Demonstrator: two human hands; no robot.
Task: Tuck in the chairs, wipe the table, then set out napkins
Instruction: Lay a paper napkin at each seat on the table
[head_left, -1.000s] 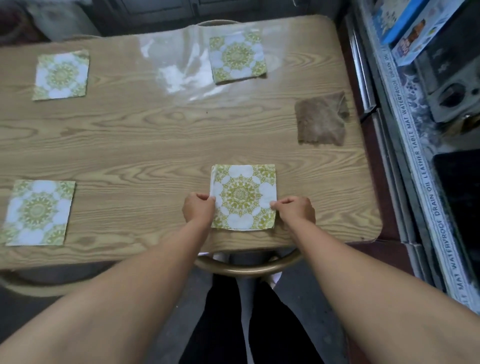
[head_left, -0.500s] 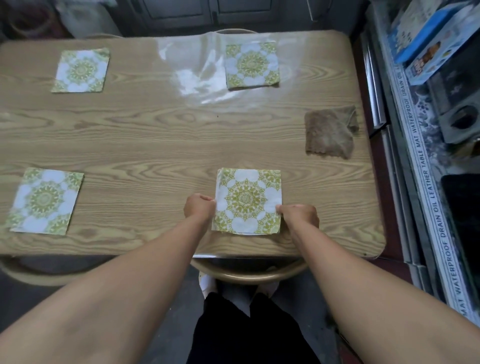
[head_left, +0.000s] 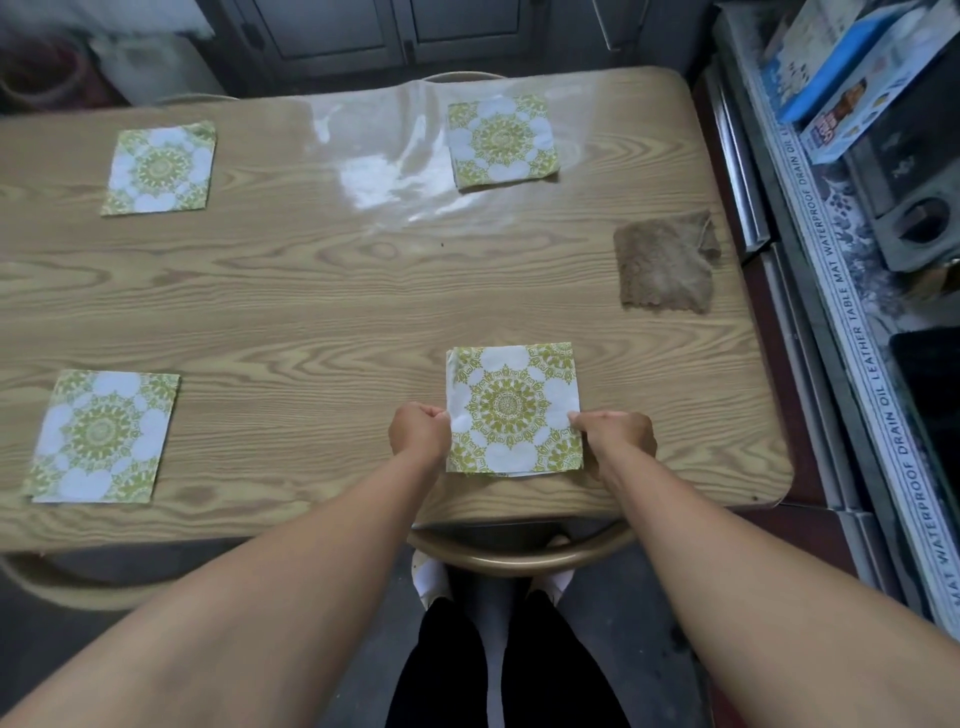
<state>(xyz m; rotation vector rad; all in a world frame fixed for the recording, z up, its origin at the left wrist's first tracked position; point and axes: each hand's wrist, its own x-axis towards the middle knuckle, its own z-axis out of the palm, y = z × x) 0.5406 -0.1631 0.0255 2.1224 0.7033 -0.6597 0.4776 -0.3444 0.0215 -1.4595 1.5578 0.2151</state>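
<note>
Fourth napkin (head_left: 513, 409) lies flat on the wooden surface (head_left: 322, 312), near the front edge, directly above a tucked chair back (head_left: 519, 553). Its left edge is pinched by the left hand (head_left: 420, 432); its right edge is pinched by the right hand (head_left: 618, 434). Both grips are pressed together on the paper, fingers curled.

Three other napkins are laid: near left (head_left: 101, 435), far left (head_left: 160, 167), far right (head_left: 501, 140). A brown cloth (head_left: 665, 262) rests near the right edge, apart from all napkins.

Step judged: final squaring of the last napkin; task appears nearly complete.

To be done well: the near edge is to be set parallel to the surface's front edge and level with the near-left napkin. The layers look slightly offset at the left and bottom edges, so they are best evened first. Both pinches should be released together, without dragging the thin paper.
</note>
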